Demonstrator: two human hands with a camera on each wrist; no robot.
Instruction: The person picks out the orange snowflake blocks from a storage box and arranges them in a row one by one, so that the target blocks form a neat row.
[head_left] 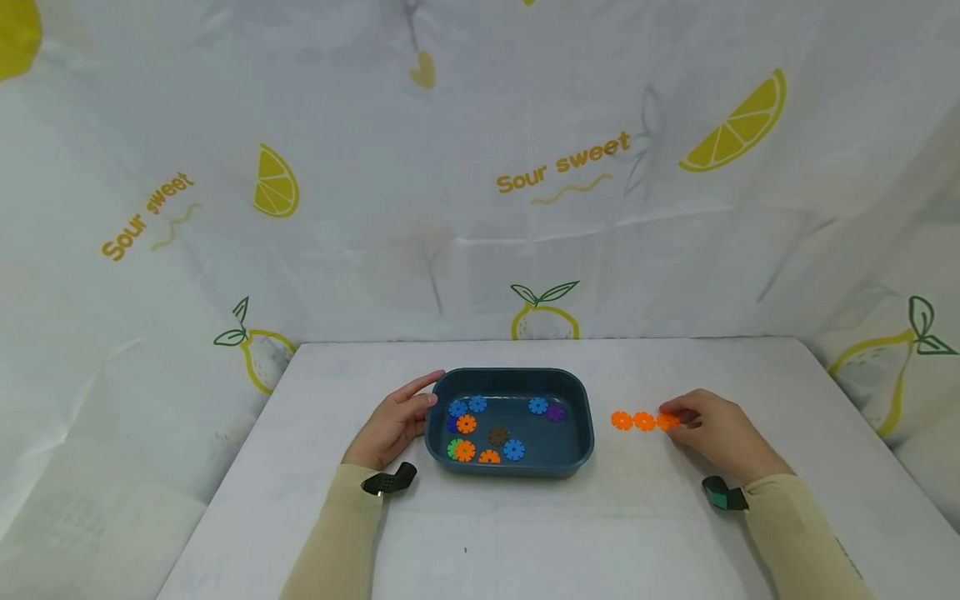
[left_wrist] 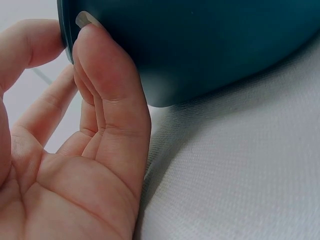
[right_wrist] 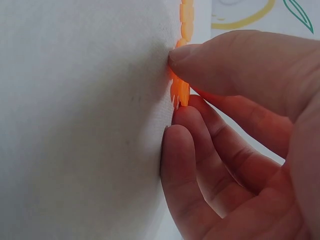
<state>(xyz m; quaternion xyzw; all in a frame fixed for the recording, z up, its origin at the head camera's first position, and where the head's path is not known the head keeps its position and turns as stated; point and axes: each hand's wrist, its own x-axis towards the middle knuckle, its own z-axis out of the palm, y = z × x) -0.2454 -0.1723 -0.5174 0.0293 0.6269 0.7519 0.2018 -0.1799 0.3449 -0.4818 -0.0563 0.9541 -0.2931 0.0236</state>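
A dark teal plastic tray [head_left: 510, 471] stands on the table, and my left hand [head_left: 390, 427] holds its left rim. In the left wrist view, fingertips [left_wrist: 107, 70] lie against the tray's wall [left_wrist: 210, 55]. To the right of the tray, three orange notched discs [head_left: 643, 421] lie end to end in a row. My right hand [head_left: 720, 433] pinches the rightmost orange disc [head_left: 667, 422] between thumb and fingers. In the right wrist view that orange disc [right_wrist: 181, 92] shows edge-on, partly hidden by the thumb, close to the tabletop.
Inside the tray are several loose notched discs: blue discs [head_left: 513, 450], a purple disc [head_left: 555, 412], a brown disc [head_left: 498, 436], orange discs [head_left: 467, 424] and a green one partly covered. White cloth [head_left: 480, 200] with lemon prints hangs behind the white table [head_left: 562, 542].
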